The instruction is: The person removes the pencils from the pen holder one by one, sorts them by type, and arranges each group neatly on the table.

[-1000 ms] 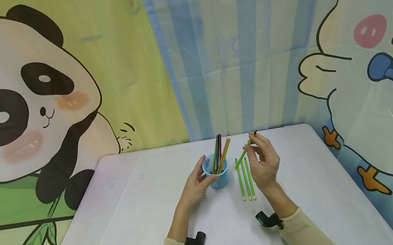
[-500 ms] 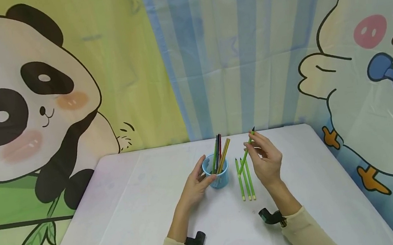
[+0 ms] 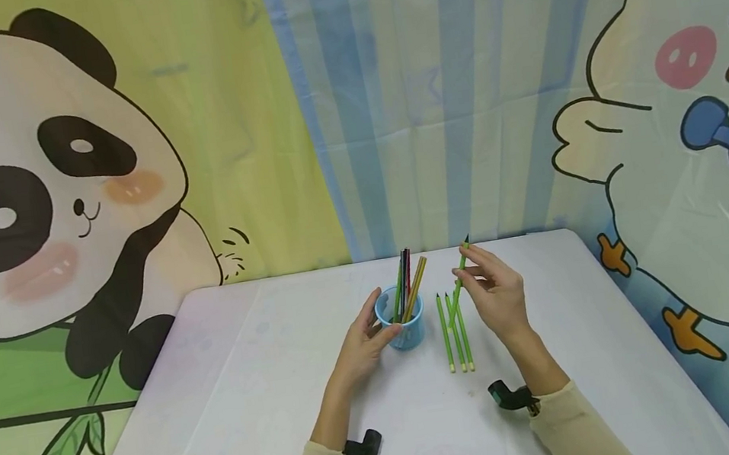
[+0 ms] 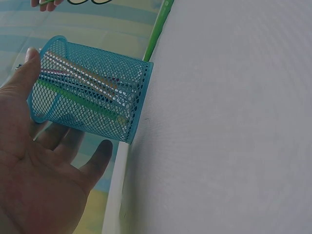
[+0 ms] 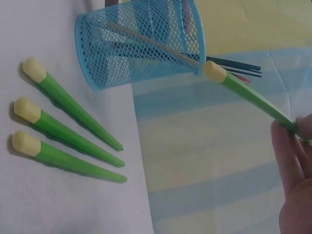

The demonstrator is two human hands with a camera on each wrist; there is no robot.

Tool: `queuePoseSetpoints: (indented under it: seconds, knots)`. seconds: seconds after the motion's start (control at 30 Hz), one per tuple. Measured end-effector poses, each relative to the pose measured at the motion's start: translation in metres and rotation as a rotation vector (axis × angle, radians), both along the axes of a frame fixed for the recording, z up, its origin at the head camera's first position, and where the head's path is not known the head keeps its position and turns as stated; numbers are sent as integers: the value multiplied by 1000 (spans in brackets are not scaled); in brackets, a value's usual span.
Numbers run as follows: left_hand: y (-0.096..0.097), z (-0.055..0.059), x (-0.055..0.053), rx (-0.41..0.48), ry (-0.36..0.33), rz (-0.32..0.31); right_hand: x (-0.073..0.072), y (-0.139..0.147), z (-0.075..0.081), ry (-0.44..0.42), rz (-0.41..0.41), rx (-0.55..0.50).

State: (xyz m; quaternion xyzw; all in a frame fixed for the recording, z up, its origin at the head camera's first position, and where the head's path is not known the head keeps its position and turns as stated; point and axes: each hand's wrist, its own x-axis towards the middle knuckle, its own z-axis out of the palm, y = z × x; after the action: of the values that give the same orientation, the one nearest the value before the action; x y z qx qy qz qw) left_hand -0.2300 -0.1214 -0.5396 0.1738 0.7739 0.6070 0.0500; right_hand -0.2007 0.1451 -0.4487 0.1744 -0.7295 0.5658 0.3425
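My left hand (image 3: 361, 345) holds a light blue mesh pencil cup (image 3: 410, 337), which stands upright on the table. Its thumb lies near the rim, with the fingers round the other side. Inside the cup lean several pencils, among them a green one (image 3: 398, 292) and gold ones (image 3: 417, 282). To the right of the cup, my right hand (image 3: 500, 300) pinches a green pencil (image 5: 251, 95) between thumb and fingers, dark tip up and cream end down. Beneath it in the head view, three similar green pencils (image 5: 73, 107) lie side by side on the table.
A white cloth covers the table (image 3: 235, 398). Behind it hangs a striped curtain (image 3: 416, 97), with a panda print (image 3: 155, 263) at left and a white duck print (image 3: 683, 231) at right. Each wrist wears a small black camera (image 3: 364, 447).
The pencil in my right hand has swung from a slant to a steeper angle, its lower end moving right, away from the cup. The right wrist has shifted slightly right; my left hand stays still.
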Motion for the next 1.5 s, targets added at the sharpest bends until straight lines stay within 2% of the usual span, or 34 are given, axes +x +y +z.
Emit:
queuePoseSetpoints:
  seconds: [0.3,0.47,0.7,0.9,1.5]
  knots:
    - [0,-1,-1,16,15,-11,-1,10,-4,-58,-5,27]
    - [-1,-2,-1,16,8,-3,-1,13,-5,-124,21,42]
    - [0,-1,-1,16,12,-5,-23,27,-36,-218,45,66]
    - [-1,-1,-1,3,11,-5,-24,32,-41,-262,48,112]
    - [-1,0,0,16,10,-9,-27,44,-56,-573,57,281]
